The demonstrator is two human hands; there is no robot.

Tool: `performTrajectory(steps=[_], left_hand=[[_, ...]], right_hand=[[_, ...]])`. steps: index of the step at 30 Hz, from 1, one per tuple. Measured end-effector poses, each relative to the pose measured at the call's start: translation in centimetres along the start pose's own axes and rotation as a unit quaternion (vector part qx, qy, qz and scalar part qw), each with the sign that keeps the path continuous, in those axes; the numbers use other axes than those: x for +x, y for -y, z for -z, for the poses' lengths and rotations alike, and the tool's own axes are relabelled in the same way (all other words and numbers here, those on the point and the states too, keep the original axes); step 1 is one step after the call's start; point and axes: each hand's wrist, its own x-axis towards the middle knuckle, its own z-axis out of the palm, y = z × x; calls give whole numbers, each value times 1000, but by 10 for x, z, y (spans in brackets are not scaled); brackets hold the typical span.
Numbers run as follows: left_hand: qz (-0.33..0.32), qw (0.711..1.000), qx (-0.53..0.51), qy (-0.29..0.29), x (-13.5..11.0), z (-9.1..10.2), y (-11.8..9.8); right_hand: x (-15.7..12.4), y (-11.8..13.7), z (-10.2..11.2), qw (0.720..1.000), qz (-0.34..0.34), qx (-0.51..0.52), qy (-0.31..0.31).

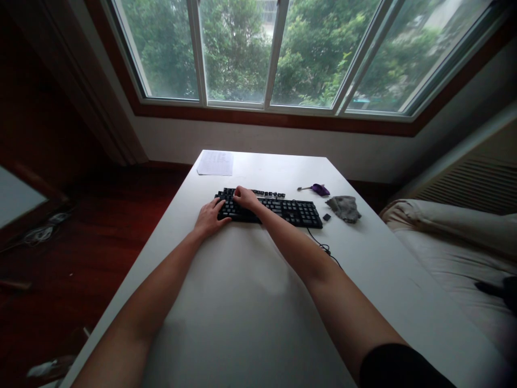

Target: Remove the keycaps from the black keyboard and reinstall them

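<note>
While stretched across the table (pixel 242 302), rested left hand (pixel 210 218) flat and loose on the keyboard (pixel 291 211) at mid-table, grasping nothing; curled right hand (pixel 245 198) over its back-row keys, grip impossible to tell. Just right: cloth (pixel 344 208), purple tool (pixel 320 189). Farthest: paper (pixel 215 163) at the table's edge, below the window (pixel 234 48).

Daylight comes in through the wide window (pixel 278 54) at the far side and is the only visible light. The white table (pixel 250 302) catches it softly and is brightest at its far end. The floor (pixel 60 258) on the left lies in deep shadow. Straight lines bow outward at the edges, and the right window panes and near corners look blurred.
</note>
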Motion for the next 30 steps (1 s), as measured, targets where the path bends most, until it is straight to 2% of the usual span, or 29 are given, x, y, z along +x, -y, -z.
performTrajectory(steps=[7,15,24,30], left_hand=[[-3,1000,10,-1,1,-3,1],[0,1000,6,-2,1,-6,5],[-4,1000,5,-3,1,-4,3],[-12,1000,4,-4,1,-3,5]], right_hand=[[-9,18,-9,996,-49,-62,-41],[-17,25,-21,986,-58,-129,-86],[-9,21,-14,990,-71,-115,-36],[7,17,-15,995,-42,-76,-52]])
